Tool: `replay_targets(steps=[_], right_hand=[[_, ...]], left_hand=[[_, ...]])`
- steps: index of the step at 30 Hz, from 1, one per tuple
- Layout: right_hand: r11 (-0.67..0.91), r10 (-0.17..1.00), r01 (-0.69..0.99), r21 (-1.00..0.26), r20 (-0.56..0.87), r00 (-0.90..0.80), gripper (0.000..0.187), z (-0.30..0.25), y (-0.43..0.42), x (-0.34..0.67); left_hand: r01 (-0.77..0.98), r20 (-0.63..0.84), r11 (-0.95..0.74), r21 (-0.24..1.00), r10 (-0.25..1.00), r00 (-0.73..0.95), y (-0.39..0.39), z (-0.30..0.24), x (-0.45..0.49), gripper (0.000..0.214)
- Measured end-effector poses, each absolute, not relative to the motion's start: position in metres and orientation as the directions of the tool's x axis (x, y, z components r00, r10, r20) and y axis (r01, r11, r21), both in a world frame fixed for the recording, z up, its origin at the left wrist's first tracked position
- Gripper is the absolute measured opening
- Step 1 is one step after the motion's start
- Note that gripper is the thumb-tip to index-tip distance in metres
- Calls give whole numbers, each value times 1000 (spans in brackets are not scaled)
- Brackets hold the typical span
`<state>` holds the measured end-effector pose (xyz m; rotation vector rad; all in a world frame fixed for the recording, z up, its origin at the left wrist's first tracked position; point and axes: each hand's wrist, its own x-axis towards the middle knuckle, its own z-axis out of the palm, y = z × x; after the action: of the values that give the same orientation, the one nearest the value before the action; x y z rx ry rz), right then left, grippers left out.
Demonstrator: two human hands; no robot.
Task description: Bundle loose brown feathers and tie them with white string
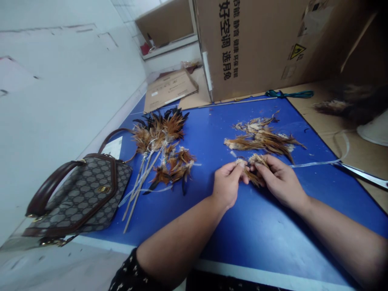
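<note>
Over the blue tabletop (pixel 251 234), my left hand (pixel 227 182) pinches the pale base of a small brown feather bunch (pixel 251 177). My right hand (pixel 280 180) grips another tan feather bunch (pixel 257 159) close beside it, fingers closed. The two bunches nearly meet between my hands, and their lower feathers overlap. Just beyond lies a loose pile of brown and tan feathers (pixel 262 139). To the left rest feather bundles (pixel 163 129) fixed on thin pale sticks (pixel 142 182), with several small feather tufts (pixel 174 165) in front of them.
A patterned handbag (pixel 100 194) lies at the table's left edge. A large cardboard box (pixel 257 48) stands at the back, a flat carton (pixel 169 89) beside it. Scissors (pixel 363 176), a clear plastic strip (pixel 318 163) and a green cord (pixel 294 94) lie on the right.
</note>
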<state>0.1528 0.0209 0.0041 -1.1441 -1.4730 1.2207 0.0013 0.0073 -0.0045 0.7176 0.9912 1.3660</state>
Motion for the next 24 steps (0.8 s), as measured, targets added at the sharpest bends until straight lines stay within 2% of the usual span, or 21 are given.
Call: replay_targets(steps=[4,12,20,24], right_hand=[[83,983,71,-994,70,-167,30,5,21,153],[22,964,73,-997,2,-265,38,6,21,156],[-11,941,46,-999,-26,-337,35,6,22,158],[-24,966,27,-999,-30,-256,38,7,23,155]], left_hand=[[-434,-117,89,896,992,-38,7,-8,1,29],[-381,-58,69,922,998,39,5,-12,-3,31],[-444,-144,126,887,989,-7,4,-5,-1,32],[-471,-180,139,871,983,-43,5,-3,-1,35]])
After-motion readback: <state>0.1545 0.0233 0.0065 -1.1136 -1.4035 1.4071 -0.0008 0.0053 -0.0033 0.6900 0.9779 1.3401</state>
